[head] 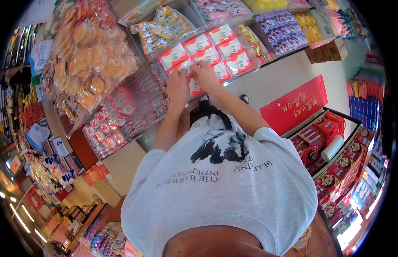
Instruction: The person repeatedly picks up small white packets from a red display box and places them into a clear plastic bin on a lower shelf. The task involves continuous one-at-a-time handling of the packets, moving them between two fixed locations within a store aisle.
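My left hand (178, 84) and my right hand (205, 74) meet over a shallow clear-sided bin (257, 65) filled with neat rows of packets. Fingers of both hands are bent and pinch a red-and-white packet (186, 65) in the row nearest me; the fingertips partly cover it. Other red-and-white packets (238, 61) of the same kind lie flat around it, printed with dark writing. Just left of my left hand, a long row of small clear-wrapped packets (144, 96) stands along the display's edge.
Bagged round pastries (96, 64) are heaped at left. Beyond are bins of orange-and-white packets (163, 32) and purple packets (281, 29). Cardboard boxes (327, 51) sit under the display. At right stand a red sign board (293, 104) and a case of red boxes (317, 135).
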Demonstrator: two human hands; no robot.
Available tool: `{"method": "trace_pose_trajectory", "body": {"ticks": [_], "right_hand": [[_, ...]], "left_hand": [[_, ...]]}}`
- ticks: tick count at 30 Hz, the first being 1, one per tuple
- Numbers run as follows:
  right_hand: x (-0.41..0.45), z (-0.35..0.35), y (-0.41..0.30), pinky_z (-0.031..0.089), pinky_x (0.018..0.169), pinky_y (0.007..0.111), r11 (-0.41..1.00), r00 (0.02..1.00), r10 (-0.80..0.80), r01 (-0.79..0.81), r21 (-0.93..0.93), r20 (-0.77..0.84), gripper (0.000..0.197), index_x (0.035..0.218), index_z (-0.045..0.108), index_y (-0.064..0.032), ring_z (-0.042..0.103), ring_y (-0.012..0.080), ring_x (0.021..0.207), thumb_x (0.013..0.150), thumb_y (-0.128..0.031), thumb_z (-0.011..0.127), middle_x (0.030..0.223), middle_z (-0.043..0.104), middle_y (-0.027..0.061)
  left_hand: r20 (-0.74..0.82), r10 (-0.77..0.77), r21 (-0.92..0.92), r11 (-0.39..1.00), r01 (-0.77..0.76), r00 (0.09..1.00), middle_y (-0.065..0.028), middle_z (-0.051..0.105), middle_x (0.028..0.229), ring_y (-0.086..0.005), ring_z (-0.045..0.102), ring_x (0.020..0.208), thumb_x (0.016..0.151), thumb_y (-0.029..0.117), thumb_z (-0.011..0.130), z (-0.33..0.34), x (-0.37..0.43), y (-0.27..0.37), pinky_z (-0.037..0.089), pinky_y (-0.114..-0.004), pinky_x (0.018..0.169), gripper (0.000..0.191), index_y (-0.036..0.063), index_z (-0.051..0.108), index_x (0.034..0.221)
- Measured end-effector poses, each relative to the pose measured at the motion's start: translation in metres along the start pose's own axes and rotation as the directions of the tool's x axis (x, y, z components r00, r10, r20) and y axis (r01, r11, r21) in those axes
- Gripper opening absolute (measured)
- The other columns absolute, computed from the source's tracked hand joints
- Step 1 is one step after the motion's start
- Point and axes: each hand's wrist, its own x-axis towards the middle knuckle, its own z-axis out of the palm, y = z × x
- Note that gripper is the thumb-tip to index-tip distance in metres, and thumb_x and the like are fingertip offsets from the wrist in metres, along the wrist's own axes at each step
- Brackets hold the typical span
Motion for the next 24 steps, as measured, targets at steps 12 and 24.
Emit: {"method": "trace_pose_trajectory", "body": {"ticks": [12, 24], "right_hand": [[-0.131, -0.159, 0.034, 0.047, 0.089, 0.043, 0.979, 0.944, 0.206, -0.198, 0.057, -0.258, 0.027, 0.108, 0.066, -0.0045, 0.058, 0.0366, 0.101, 0.083, -0.014, 0.063, 0.104, 0.062, 0.0166], [-0.31, -0.305, 0.128, 0.052, 0.073, 0.038, 0.794, 0.583, 0.591, -0.54, 0.277, -0.557, 0.02, 0.098, 0.064, -0.0013, 0.065, 0.0285, 0.082, 0.08, -0.011, 0.067, 0.09, 0.063, 0.0146]], "left_hand": [[-0.077, 0.067, 0.021, 0.998, -0.065, 0.995, -0.0225, 0.056, 0.113, -0.0387, 0.053, 0.105, 0.085, 0.018, 0.065, -0.005, 0.012, 0.097, 0.043, -0.048, 0.089, 0.034, 0.0041, 0.058, 0.115], [0.289, 0.845, -0.652, 0.518, -0.554, 0.45, -0.0199, 0.058, 0.106, -0.0405, 0.059, 0.096, 0.081, 0.008, 0.063, 0.099, -0.034, 0.419, 0.049, -0.047, 0.08, 0.038, 0.0016, 0.052, 0.117]]}}
